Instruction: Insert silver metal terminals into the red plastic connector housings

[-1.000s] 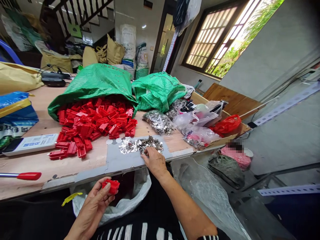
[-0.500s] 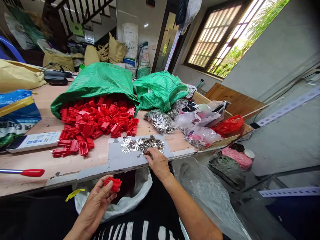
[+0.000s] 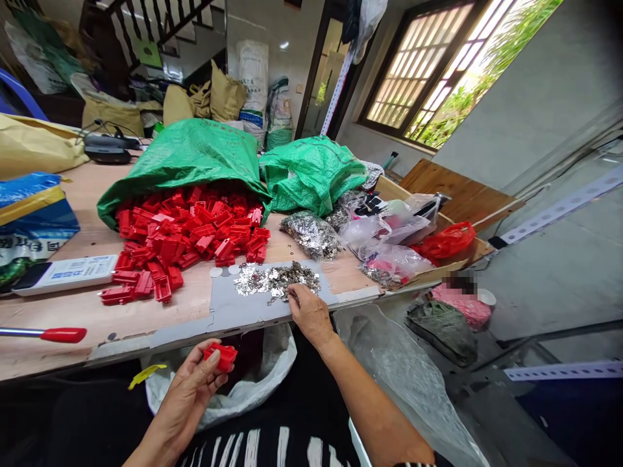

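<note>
In my left hand (image 3: 192, 383) is a red plastic housing (image 3: 221, 357), pinched between thumb and fingers above the mouth of a white woven sack (image 3: 272, 383). My right hand (image 3: 309, 314) reaches to the front edge of a pile of small shiny metal pieces (image 3: 280, 280). Its fingertips are pinched together at the pile; whatever is between them is too small to make out. The pile lies on a grey sheet (image 3: 226, 314) at the table's edge. Behind it, many more red plastic housings (image 3: 189, 227) spill from a green woven bag (image 3: 195, 146).
A second green bag (image 3: 311, 172) stands beside the first. Nearby lie a clear bag of metal pieces (image 3: 311, 235) and a carton (image 3: 467, 259) with plastic bags. On the left are a white box (image 3: 68, 275) and a red-handled lever (image 3: 63, 335). Clear plastic sheeting (image 3: 403, 363) hangs below the table.
My right hand has shifted slightly to the right along the front of the metal pile, fingers still pinched. My left hand keeps the red housing in nearly the same place.
</note>
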The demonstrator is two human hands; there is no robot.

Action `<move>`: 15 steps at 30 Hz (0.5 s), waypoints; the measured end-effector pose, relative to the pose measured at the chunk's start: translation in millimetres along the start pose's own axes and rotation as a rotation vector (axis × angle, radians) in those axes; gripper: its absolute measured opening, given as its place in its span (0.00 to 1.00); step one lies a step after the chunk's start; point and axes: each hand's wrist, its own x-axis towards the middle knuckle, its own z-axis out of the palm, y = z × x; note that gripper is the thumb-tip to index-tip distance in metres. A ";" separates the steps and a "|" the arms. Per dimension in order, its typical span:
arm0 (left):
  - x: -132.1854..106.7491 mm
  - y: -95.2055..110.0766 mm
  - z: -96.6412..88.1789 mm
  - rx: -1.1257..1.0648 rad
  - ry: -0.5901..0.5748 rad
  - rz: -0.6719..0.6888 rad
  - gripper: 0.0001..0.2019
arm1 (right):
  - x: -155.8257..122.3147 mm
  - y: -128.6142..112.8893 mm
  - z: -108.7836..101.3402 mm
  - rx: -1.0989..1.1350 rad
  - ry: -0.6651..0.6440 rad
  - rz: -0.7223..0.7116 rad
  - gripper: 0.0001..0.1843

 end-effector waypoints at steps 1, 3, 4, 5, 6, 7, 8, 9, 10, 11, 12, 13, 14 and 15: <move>0.1 0.1 0.3 0.000 0.003 0.002 0.25 | 1.3 0.1 0.0 -0.005 -0.002 0.000 0.09; 0.2 0.3 1.0 -0.002 0.008 0.008 0.25 | 3.0 0.1 -0.1 -0.002 -0.008 0.001 0.09; 0.3 0.3 1.4 -0.004 0.010 0.009 0.25 | 3.3 0.1 -0.2 0.004 -0.010 0.004 0.09; 0.2 0.4 1.7 -0.006 0.013 0.010 0.25 | 3.4 0.0 -0.4 0.009 -0.012 0.011 0.08; 0.2 0.4 1.9 -0.008 0.015 0.008 0.25 | 3.1 -0.1 -0.7 0.013 -0.012 0.020 0.08; 0.3 0.3 2.0 -0.011 0.015 0.007 0.25 | 2.7 -0.3 -1.0 0.013 -0.007 0.032 0.09; 0.3 0.3 2.2 -0.013 0.014 0.006 0.25 | 2.2 -0.7 -1.4 0.009 0.005 0.045 0.09; 0.3 0.3 2.3 -0.014 0.013 0.005 0.25 | 1.7 -1.3 -1.8 0.003 0.018 0.053 0.10; 0.3 0.3 2.5 -0.014 0.011 0.005 0.25 | 1.4 -2.3 -2.1 -0.001 0.025 0.049 0.10; 0.2 0.4 2.8 -0.012 0.009 0.004 0.25 | 1.2 -3.6 -2.4 -0.003 0.019 0.030 0.11; 0.1 0.4 3.0 -0.011 0.010 0.001 0.25 | 1.3 -5.3 -2.6 -0.003 -0.005 -0.005 0.10; -0.1 0.5 3.3 -0.009 0.011 -0.001 0.26 | 1.9 -7.4 -2.6 -0.005 -0.044 -0.048 0.10; -0.3 0.6 3.6 -0.008 0.015 -0.003 0.26 | 2.9 -9.6 -2.5 -0.012 -0.091 -0.091 0.10; -0.6 0.6 3.9 -0.007 0.020 -0.004 0.26 | 4.3 -12.1 -2.4 -0.026 -0.138 -0.124 0.10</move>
